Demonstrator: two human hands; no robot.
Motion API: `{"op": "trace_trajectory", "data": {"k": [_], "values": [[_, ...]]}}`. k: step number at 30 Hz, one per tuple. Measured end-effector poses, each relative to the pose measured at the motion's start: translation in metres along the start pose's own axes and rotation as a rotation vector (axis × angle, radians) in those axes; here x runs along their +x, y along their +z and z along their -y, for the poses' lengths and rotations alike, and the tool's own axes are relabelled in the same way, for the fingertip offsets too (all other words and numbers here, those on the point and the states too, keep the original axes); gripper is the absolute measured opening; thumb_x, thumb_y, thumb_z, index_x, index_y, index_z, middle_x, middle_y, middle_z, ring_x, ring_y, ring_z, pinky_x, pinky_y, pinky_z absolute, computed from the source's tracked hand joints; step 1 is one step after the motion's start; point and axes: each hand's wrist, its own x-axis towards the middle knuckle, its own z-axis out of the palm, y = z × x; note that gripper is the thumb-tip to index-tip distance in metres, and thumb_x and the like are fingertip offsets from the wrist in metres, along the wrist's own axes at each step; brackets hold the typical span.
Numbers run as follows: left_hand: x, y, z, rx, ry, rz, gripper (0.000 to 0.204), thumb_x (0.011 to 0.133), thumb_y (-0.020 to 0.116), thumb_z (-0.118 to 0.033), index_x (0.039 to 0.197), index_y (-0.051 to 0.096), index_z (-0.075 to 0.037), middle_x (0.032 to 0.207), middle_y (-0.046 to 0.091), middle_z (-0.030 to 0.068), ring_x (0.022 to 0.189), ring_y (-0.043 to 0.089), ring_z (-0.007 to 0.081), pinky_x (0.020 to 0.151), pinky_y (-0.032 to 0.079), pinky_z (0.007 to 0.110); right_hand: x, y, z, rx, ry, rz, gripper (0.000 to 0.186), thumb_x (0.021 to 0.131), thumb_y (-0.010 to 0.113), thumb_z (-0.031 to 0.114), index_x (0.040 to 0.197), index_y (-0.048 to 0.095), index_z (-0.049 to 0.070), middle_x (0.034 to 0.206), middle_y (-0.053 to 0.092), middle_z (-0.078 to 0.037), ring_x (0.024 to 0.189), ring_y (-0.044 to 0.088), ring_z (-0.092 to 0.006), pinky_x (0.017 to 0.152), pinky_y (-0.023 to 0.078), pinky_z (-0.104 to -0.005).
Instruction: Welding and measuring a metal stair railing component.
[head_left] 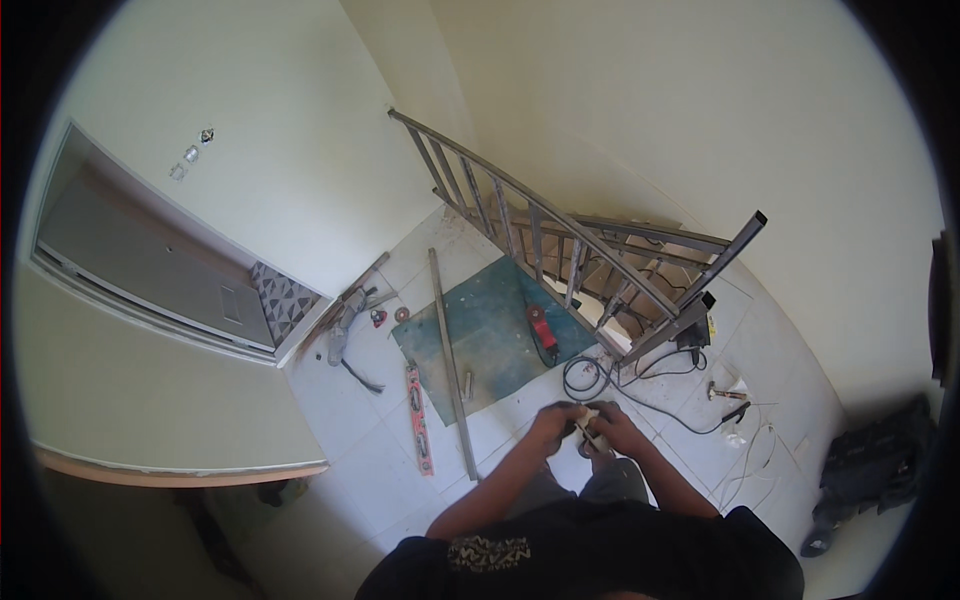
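**Gripped from two sides**

A metal railing (600, 252) stands beside a green mat (495, 345), probably laid to protect the tiles (382, 455). Left hand (556, 424) and right hand (617, 430) grip a small pale item (588, 419) between them, seemingly for steadiness.

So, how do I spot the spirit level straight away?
Start at the green mat on the white tiled floor. A long metal bar crosses its left part; the spirit level lies just left of that bar's lower half. It's a long, slim red strip, unlike the plain grey-brown bar and the shorter, chunkier red power tool on the mat.
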Motion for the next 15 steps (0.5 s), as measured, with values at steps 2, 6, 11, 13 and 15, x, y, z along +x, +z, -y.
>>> {"op": "trace_trajectory", "data": {"k": [2,6,11,13,15], "values": [[-0.005,0.014,-0.031,-0.026,0.063,-0.126,0.014,0.08,0.062,-0.009,0.092,0.057,-0.003,0.093,0.062,0.0098,0.088,0.058,0.0224,0.08,0.047,0.034,-0.006,-0.023,0.008,0.065,0.076,0.057,0.046,0.083,0.055,0.027,0.118,0.051,-0.003,0.096,0.06,-0.011,0.084,0.057,-0.0175,0.073,0.046,-0.0282],[0.001,0.005,-0.13,-0.053,0.428,-0.245,0.017,0.082,0.061,-0.01,0.091,0.059,0.003,0.086,0.061,0.0126,0.082,0.061,0.025,0.079,0.051,0.037,-0.021,-0.098,-0.043,0.161,0.252,0.196,0.043,0.079,0.05,0.026,0.111,0.054,-0.003,0.097,0.059,-0.009,0.082,0.057,-0.0151,0.071,0.047,-0.0271],[0.016,-0.055,-0.286,0.011,0.625,-0.456,0.015,0.085,0.059,-0.017,0.087,0.061,-0.002,0.08,0.059,0.0071,0.076,0.057,0.0199,0.072,0.047,0.03,-0.098,-0.181,-0.05,0.231,0.469,0.31,0.044,0.068,0.052,0.021,0.108,0.055,0.002,0.088,0.061,-0.01,0.072,0.06,-0.017,0.064,0.049,-0.029],[0.018,-0.082,-0.351,-0.062,0.719,-0.383,0.01,0.085,0.058,-0.014,0.088,0.06,-0.005,0.08,0.059,0.0071,0.077,0.057,0.02,0.071,0.047,0.031,-0.142,-0.211,-0.057,0.19,0.598,0.319,0.042,0.071,0.053,0.021,0.109,0.056,0.003,0.086,0.061,-0.008,0.071,0.059,-0.0168,0.065,0.049,-0.0287],[0.023,-0.091,-0.412,-0.092,0.778,-0.391,0.007,0.083,0.058,-0.006,0.088,0.059,-0.002,0.079,0.061,0.0097,0.071,0.059,0.0209,0.065,0.05,0.032,-0.187,-0.242,-0.064,0.031,0.745,0.243,0.033,0.074,0.057,0.021,0.102,0.061,0.004,0.081,0.063,-0.007,0.07,0.06,-0.0158,0.066,0.049,-0.029]]}}
